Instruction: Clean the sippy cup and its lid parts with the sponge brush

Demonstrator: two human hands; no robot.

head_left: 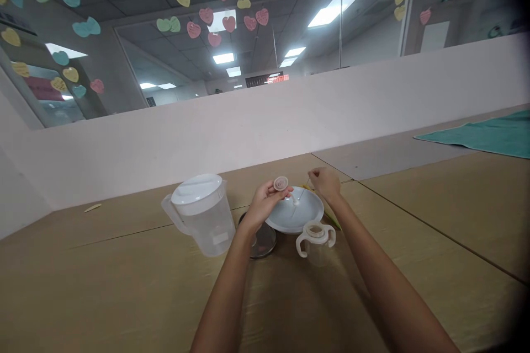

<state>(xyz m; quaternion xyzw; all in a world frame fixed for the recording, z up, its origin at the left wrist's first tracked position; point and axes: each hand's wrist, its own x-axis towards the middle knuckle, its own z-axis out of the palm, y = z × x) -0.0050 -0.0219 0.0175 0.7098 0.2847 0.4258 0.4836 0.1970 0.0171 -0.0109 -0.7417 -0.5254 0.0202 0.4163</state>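
My left hand (265,198) is closed on a small round beige cap with a short white straw or stem (282,184) hanging from it, held above a white bowl (295,213). My right hand (325,182) is pinched shut just right of it, over the bowl's far rim, on something thin I cannot make out. A clear two-handled baby cup (315,238) stands in front of the bowl. A clear plastic pitcher with a white lid (201,214) stands to the left. A dark round lid or dish (263,242) lies between pitcher and bowl.
All of it rests on a wooden table (124,287) against a low white partition (248,127). A teal towel (488,135) lies at the far right. A small pale stick (93,208) lies at the far left near the wall.
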